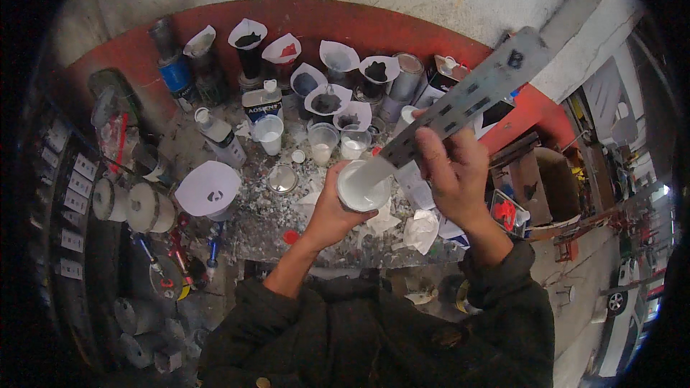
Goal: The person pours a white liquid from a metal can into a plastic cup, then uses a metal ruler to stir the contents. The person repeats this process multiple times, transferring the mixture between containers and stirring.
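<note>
A cup of white liquid is gripped in my left hand, whose fingers wrap round its side and base. My right hand is closed on a long, flat grey perforated strip, angled from the upper right down into the cup, its lower end in the white liquid. Several plastic cups with pale contents stand just behind. A crumpled white paper lies below my right hand on the spattered bench.
Cans and paper filters line the back by a red-and-grey wall. A white bottle and paper-topped cup stand left, above spray guns. Cardboard boxes and a red-stained tray sit right.
</note>
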`<state>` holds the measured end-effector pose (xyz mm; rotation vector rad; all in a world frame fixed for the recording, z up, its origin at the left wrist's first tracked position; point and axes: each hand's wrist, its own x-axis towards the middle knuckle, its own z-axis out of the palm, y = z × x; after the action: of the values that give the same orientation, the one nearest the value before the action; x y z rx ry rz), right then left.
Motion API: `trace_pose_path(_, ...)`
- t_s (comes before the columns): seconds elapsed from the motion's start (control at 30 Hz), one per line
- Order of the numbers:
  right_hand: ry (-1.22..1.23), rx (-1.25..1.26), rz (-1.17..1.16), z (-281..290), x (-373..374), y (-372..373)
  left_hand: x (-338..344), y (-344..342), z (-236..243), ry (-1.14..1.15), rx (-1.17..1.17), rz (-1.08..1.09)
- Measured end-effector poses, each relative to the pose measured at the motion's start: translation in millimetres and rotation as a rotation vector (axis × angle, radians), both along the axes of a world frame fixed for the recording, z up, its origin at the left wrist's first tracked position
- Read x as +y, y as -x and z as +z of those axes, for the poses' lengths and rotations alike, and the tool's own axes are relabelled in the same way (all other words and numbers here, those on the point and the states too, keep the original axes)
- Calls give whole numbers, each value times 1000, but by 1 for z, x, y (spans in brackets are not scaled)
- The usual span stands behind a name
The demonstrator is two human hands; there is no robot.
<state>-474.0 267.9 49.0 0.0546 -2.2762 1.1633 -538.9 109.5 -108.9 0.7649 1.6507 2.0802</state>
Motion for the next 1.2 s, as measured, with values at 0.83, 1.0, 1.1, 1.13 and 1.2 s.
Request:
trace_pose_path(0.83,-304,-71,-66,-48,12,-14,7,-3,10,55,-15,14)
trace_pose_path(1.0,-172,97,-113,-39,-17,-24,15,-3,-3,71,2,-11)
trace_pose_path(1.1,-278,82,-217,-12,-16,-19,11,-1,-11,205,137,27)
trace_pose_path(1.13,-310,51,-284,-8,-10,-21,8,-2,-16,233,111,62)
trace_pose_path(1.2,-399,79,-379,-2,22,-33,23,-3,-23,231,82,-6)
